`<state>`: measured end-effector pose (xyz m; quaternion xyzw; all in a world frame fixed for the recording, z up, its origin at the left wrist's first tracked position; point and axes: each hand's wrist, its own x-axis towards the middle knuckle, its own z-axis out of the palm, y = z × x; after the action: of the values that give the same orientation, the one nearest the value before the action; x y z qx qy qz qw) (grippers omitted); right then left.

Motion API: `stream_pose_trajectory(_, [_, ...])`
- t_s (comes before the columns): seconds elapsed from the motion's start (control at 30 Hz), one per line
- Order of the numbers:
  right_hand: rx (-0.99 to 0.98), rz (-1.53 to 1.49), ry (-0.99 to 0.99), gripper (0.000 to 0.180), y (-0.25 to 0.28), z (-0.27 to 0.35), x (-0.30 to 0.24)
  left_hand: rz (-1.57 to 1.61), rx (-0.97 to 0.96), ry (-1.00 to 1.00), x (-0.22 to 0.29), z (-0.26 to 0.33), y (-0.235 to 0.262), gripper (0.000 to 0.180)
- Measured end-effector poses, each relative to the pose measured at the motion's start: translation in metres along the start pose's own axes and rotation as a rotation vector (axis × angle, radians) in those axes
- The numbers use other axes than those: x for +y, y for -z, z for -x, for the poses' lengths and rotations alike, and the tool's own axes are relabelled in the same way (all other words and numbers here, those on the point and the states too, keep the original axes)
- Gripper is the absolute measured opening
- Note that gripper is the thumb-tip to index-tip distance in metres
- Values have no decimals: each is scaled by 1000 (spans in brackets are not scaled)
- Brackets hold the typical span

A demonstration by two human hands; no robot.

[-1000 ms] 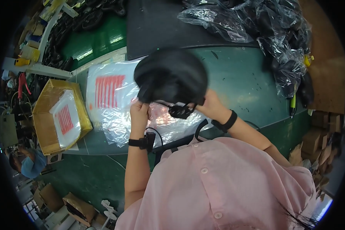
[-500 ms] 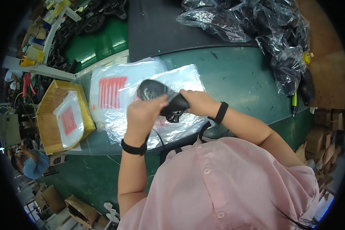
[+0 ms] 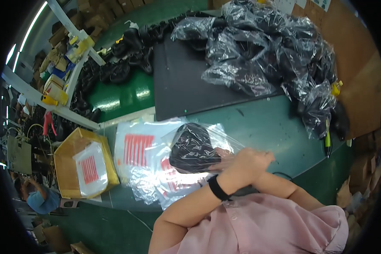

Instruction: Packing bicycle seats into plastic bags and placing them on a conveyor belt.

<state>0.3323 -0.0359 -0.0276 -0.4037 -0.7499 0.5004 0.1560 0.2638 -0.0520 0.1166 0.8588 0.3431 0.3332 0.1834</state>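
A black bicycle saddle (image 3: 193, 142) is inside a clear plastic bag (image 3: 229, 139), above a pile of flat bags. My right hand (image 3: 222, 160) grips the saddle's narrow end; my left forearm and hand partly cover it. Crossed over to the right, my left hand (image 3: 254, 166) is closed on the bag's edge, with film stretched between it and the saddle. Under the saddle lie flat clear bags (image 3: 133, 175) with red stripes printed on them.
A yellow box (image 3: 64, 169) with more flat bags stands left. Bagged saddles (image 3: 249, 55) heap up at the back right, beside a black mat (image 3: 178, 80). Bare saddles (image 3: 116, 72) line the far left. A green pen (image 3: 327, 142) lies right. Another person (image 3: 42, 200) works far left.
The saddle, bare or only partly covered before, now sits in the bag. My left hand has swept right across my right arm, pulling film. The view has tilted up.
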Motion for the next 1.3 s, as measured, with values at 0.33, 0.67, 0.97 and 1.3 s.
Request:
stream_pose_trajectory(0.33, [619,-425,-74,30,338,-67,-14,254,68,633,-142,116,79,44])
stream_pose_trajectory(0.67, [263,3,-12,59,175,-456,-81,393,225,1105,-240,252,37,27])
stream_pose_trajectory(0.97, [508,603,-248,78,-9,-679,-70,366,227,981,-246,261,34,17])
stream_pose_trajectory(1.3, [-468,-1161,-194,44,55,-474,-104,276,321,779,-232,237,81,30])
